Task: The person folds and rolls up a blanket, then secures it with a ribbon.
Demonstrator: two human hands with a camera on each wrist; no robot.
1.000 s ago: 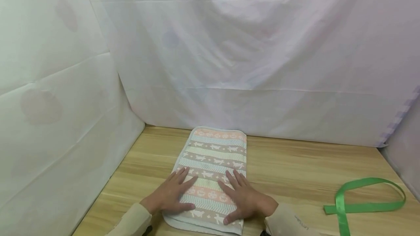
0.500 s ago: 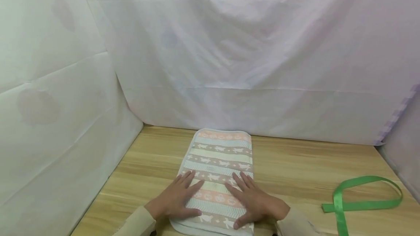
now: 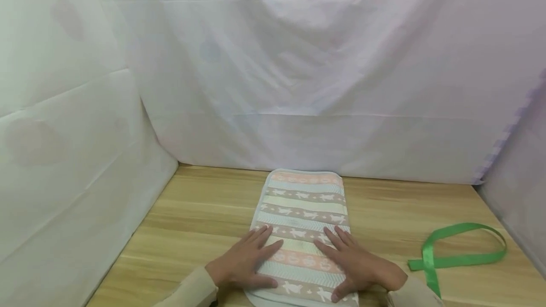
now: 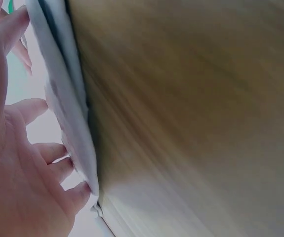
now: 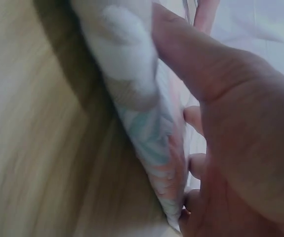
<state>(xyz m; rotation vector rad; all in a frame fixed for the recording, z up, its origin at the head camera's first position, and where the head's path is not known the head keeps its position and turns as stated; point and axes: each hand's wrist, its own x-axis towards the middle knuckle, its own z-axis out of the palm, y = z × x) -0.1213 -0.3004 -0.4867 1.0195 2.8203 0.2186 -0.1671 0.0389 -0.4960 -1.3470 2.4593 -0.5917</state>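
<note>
A folded cloth (image 3: 304, 221) with pastel stripes, white animal figures and a pale border lies lengthwise on the wooden table. My left hand (image 3: 247, 257) rests on its left side, fingers spread and straight. On the right side my right hand (image 3: 360, 262) lies the same way, thumb near the front end. In the left wrist view, the fingertips of my left hand (image 4: 28, 148) touch the cloth's layered pale edge (image 4: 72, 108). The right wrist view has the thumb and fingers of my right hand (image 5: 240, 128) on top of the cloth's thick folded side (image 5: 146, 128).
A green ribbon (image 3: 458, 262) lies looped on the table (image 3: 192, 217) at the right. White fabric hangs as a back wall (image 3: 298, 84) right behind the cloth's far end. Another white sheet (image 3: 77, 155) closes off the left side.
The cloth, both hands and arms appear further right in the head view, while the ribbon and walls appear slightly further left. Both hands keep the same flat pose on the cloth.
</note>
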